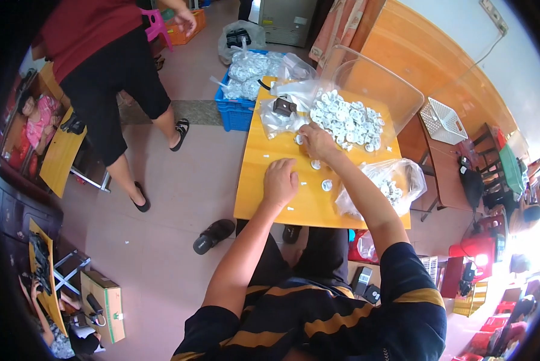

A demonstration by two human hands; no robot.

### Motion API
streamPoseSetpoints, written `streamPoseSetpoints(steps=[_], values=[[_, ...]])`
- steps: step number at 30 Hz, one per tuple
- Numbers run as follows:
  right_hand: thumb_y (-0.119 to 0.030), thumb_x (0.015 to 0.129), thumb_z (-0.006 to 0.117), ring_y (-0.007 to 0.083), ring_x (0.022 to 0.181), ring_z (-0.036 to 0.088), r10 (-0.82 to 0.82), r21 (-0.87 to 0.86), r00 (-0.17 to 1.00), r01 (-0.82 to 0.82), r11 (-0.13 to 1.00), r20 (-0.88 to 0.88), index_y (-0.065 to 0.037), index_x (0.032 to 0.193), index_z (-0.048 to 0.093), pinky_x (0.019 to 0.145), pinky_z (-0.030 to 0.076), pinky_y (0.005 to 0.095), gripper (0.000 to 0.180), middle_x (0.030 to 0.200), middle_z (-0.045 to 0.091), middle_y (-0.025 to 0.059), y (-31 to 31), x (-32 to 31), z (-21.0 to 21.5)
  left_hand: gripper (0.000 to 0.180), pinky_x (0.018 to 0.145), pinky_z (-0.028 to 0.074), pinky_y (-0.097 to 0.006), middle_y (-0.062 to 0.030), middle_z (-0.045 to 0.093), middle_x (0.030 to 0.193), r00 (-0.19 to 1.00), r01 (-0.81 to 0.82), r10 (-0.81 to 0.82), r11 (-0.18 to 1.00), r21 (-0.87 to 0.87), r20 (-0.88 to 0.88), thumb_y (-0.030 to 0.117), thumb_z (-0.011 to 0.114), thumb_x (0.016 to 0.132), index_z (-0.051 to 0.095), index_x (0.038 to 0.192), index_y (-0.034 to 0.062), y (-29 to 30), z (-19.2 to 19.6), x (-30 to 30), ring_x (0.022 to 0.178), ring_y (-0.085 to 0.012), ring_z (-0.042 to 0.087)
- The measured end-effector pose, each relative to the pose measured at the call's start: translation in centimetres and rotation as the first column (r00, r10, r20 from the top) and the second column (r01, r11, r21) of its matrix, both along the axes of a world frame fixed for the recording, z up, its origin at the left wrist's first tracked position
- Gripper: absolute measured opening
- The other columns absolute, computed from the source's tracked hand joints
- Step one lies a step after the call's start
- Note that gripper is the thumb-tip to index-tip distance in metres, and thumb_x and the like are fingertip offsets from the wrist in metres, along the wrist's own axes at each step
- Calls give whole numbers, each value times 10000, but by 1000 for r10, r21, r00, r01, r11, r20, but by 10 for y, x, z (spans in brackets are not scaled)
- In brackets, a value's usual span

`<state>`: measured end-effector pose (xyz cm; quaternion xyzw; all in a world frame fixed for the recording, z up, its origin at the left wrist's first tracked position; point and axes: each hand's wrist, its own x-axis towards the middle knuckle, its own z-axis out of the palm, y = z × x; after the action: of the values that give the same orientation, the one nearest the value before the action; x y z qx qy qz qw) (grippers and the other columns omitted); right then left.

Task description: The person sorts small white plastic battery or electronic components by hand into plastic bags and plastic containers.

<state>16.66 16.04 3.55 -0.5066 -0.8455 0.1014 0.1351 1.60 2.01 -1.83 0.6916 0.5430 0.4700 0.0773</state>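
Holding the right hand [319,143] at the near-left edge of a heap of white discs [348,117], fingers bent and drawn close; hiding the undersides, so impossible to tell whether clamped on a piece. Facing the heap toward the far right from those fingertips, with little or no gap; spreading longest from far left to near right. Finding no clear long axis in the discs themselves, being round. Resting the left hand [280,180] at the table [255,195], nearer and left, fingers curled together, concealing the palm, so impossible to tell whether holding anything; being clearly farther from the heap. Seeing one loose disc [298,139] just left of the right fingertips, another stray disc [326,185] nearer, and a small white peg [266,156] beyond the left hand. Spotting, farther out, a clear bag [411,174] of similar pieces at near right, a dark brown block [285,107] left of the heap, and a blue crate [232,117] past the table's far-left edge. Noticing pale labels on a grey cabinet [285,23] at the far side, showing too small for reading.
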Motion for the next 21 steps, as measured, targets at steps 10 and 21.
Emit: streamPoseSetpoints(steps=[10,21], values=[[-321,916,683,394,1158,645,-32,-5,998,32,999,62,-116,1265,645,978,545,486,406,1310,603,179,-23,-7,-5,381,1016,476,-500,-213,678,1191,998,-41,40,999,16,51,70,625,869,629,1243,-3,0,1,3,1135,-419,610],[-333,877,715,401,1218,611,4,296,999,6,955,-35,-136,1367,595,1086,479,471,541,1475,498,198,-19,-6,-16,432,1019,487,-496,-221,675,1226,996,-55,57,998,-28,67,66,630,863,604,1289,0,1,-3,3,1153,-419,613]])
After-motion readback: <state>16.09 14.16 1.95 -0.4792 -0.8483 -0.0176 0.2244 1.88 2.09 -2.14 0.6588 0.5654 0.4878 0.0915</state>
